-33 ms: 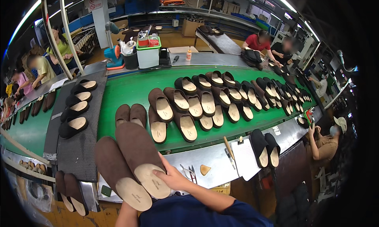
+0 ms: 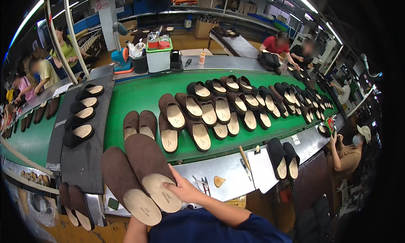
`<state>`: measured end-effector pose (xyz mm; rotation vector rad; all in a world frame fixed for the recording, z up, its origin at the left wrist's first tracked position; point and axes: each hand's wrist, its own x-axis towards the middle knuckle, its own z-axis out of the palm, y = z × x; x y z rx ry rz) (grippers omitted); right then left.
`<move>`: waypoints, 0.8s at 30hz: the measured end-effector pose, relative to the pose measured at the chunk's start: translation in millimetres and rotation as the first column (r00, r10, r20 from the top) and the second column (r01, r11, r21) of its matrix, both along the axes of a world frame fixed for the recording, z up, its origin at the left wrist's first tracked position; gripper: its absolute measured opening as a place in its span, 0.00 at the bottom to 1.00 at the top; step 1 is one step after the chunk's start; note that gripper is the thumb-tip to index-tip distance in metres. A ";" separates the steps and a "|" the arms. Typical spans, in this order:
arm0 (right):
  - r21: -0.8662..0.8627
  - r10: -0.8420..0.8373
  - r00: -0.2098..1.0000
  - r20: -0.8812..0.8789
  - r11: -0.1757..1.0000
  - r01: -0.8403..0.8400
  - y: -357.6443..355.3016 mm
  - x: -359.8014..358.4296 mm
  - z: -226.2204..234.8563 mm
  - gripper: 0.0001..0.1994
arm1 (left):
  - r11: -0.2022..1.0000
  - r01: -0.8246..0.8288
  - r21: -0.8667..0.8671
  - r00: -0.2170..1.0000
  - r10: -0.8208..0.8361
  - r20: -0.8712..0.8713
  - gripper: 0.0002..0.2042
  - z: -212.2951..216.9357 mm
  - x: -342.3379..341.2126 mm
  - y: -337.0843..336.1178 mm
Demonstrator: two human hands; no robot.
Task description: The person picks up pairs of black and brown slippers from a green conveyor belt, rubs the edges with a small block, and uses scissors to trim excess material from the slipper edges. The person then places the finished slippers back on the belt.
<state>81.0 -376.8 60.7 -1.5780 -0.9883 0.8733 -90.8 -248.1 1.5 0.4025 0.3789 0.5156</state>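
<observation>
Brown suede: two brown clogs, the right clog [image 2: 152, 172] and the left clog [image 2: 126, 186], are held side by side low in the view, toes pointing away, tan footbeds facing up at the heel end.
Change: none that I can make out — clogs, hands and the rows on the belt sit exactly as they did in the earlier frame.
Right hand: the right hand [image 2: 185, 188] comes in from the lower edge on a forearm with a dark blue sleeve; its fingers [image 2: 172, 184] lie curled over the footbed of the right clog, pressing on the heel — a grasp, not a loose touch.
Left hand: only the left forearm [image 2: 136, 230] shows, rising beneath the left clog; the hand itself is hidden under the sole, so I cannot tell how its fingers stand.
Where the pair is: above the near metal ledge [image 2: 219, 169], just short of the green conveyor belt [image 2: 139, 95], and close to another brown pair [image 2: 139, 124] lying on the belt.
Around: rows of dark clogs [image 2: 236, 103] spread across the belt to the right; four black clogs [image 2: 82, 112] rest on a grey mat [image 2: 84, 167] to the left; a black pair [image 2: 283, 159] sits beside a clipboard [image 2: 261, 169] on the ledge.
Others: seated workers line both sides.
</observation>
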 end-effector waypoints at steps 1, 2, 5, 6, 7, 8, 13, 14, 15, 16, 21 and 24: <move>-0.106 0.043 0.996 0.078 0.994 -0.034 0.2 1.7 6.0 0.38 | 1.000 0.002 0.025 1.000 -0.001 -0.028 0.29 1.2 1.3 -1.6; -0.212 0.095 0.984 0.148 0.975 -0.063 0.3 5.9 18.6 0.38 | 0.999 0.004 0.050 0.998 -0.001 -0.055 0.29 2.8 2.8 -0.9; 0.069 -0.122 0.844 0.521 0.992 0.102 2.8 3.2 11.5 0.31 | 0.994 0.024 0.105 0.992 -0.011 -0.124 0.28 4.2 5.2 -1.2; 0.155 -0.190 0.819 0.541 0.980 0.126 1.1 2.9 9.5 0.28 | 0.992 0.034 0.122 0.989 -0.016 -0.145 0.28 4.0 7.6 -0.8; 0.238 -0.258 0.795 0.550 0.960 0.147 0.2 1.8 12.2 0.25 | 0.990 0.042 0.133 0.984 -0.018 -0.176 0.28 2.1 8.1 -2.9; 0.380 -0.333 0.779 0.531 0.915 0.132 4.7 -2.7 12.4 0.19 | 0.988 0.063 0.143 0.976 -0.031 -0.213 0.28 -0.4 7.1 -7.1; 0.233 -0.216 0.844 0.491 0.966 0.112 33.8 22.3 -15.3 0.18 | 0.968 0.133 0.213 0.919 -0.040 -0.391 0.28 -15.7 42.4 -21.2; 0.245 -0.226 0.859 0.459 0.962 0.123 33.4 35.9 -20.8 0.17 | 0.967 0.117 0.227 0.912 -0.014 -0.410 0.28 -18.7 54.5 -19.3; 0.255 -0.237 0.873 0.426 0.957 0.135 32.3 51.1 -25.2 0.17 | 0.967 0.092 0.239 0.904 0.020 -0.428 0.28 -22.6 67.6 -14.7; 0.218 -0.240 0.880 0.410 0.962 0.161 29.8 70.6 -26.9 0.15 | 0.972 0.033 0.232 0.912 0.066 -0.406 0.27 -25.7 86.0 -7.3; 0.146 -0.365 0.814 0.452 0.931 0.336 37.2 224.4 -41.0 0.07 | 0.895 0.019 0.447 0.585 0.352 -0.731 0.18 -83.2 138.8 79.6; 0.337 -0.580 0.625 0.523 0.814 0.473 66.8 364.8 -18.5 0.03 | 0.768 0.009 0.640 0.443 0.571 -0.691 0.19 -121.3 145.6 136.8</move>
